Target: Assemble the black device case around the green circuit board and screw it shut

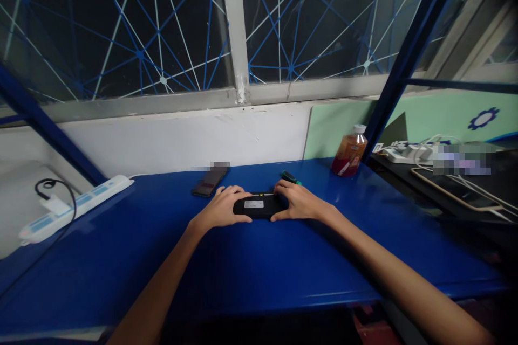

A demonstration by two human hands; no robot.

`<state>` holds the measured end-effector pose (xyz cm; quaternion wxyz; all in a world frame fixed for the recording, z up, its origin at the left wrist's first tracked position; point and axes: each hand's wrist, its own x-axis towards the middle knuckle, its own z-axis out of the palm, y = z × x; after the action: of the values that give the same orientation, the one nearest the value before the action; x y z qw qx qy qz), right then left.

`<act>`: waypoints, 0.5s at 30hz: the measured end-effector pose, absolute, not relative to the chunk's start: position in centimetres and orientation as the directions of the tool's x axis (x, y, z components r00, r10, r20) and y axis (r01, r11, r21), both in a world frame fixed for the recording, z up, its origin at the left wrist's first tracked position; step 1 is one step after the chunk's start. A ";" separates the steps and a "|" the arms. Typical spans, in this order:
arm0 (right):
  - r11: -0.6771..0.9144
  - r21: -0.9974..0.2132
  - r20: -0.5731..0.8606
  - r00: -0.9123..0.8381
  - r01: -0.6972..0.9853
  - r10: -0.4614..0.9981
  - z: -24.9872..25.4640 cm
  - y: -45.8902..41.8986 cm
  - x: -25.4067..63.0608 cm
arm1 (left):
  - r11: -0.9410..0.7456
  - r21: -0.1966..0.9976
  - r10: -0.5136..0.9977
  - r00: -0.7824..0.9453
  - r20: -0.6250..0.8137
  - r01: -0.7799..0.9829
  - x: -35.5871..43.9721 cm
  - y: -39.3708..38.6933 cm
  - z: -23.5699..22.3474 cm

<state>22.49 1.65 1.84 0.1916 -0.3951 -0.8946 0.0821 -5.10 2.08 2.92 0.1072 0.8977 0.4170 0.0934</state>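
A flat black rectangular device (261, 210) with a white label and a small yellow mark on its far edge is held between my two hands over the blue table. My left hand (224, 207) grips its left end, thumb along the near edge and fingers at the far side. At the right end, my right hand (298, 202) holds it the same way. Just beyond my right hand lies a dark tool with green parts (291, 177), partly hidden by the fingers. I cannot tell whether the device touches the table.
A phone (210, 180) lies beyond my left hand. To the left is a white power strip (76, 209) with a plugged-in cable. A drink bottle (350, 152) stands at the back right by a blue post. Another phone (457, 190) and cables sit on the dark surface at right.
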 end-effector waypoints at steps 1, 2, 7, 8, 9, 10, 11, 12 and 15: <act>0.672 -0.300 0.271 -0.615 0.677 0.741 1.9 1.6 22.5 | -0.629 0.265 0.769 0.634 0.078 0.731 -5.1 2.1 3.0; 0.669 -0.302 0.262 -0.616 0.679 0.743 2.0 1.6 22.6 | -0.629 0.258 0.771 0.631 0.083 0.734 -5.1 2.1 3.0; 0.673 -0.286 0.246 -0.627 0.682 0.739 1.9 1.7 22.7 | -0.628 0.229 0.776 0.621 0.114 0.743 -5.1 2.1 2.9; 0.675 -0.279 0.252 -0.626 0.683 0.738 1.9 1.7 22.6 | -0.629 0.224 0.776 0.620 0.120 0.744 -5.0 2.1 2.8; 0.674 -0.274 0.258 -0.623 0.686 0.738 1.8 1.7 22.6 | -0.630 0.219 0.775 0.619 0.125 0.745 -5.0 2.1 2.8; 0.673 -0.270 0.263 -0.619 0.689 0.740 1.8 1.7 22.5 | -0.631 0.213 0.775 0.619 0.130 0.746 -5.0 2.1 2.7; 0.670 -0.267 0.266 -0.615 0.693 0.742 1.8 1.7 22.4 | -0.632 0.207 0.774 0.619 0.132 0.747 -5.0 2.1 2.7; 0.666 -0.265 0.267 -0.610 0.697 0.746 1.8 1.6 22.4 | -0.633 0.200 0.774 0.619 0.137 0.748 -4.9 2.1 2.7; 0.655 -0.261 0.262 -0.601 0.709 0.755 1.9 1.6 22.2 | -0.640 0.182 0.769 0.620 0.159 0.747 -4.9 2.2 2.7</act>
<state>22.24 1.56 1.91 0.1768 -0.4103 -0.8923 0.0652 -4.95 2.17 2.70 0.0491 0.8986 0.4216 0.1114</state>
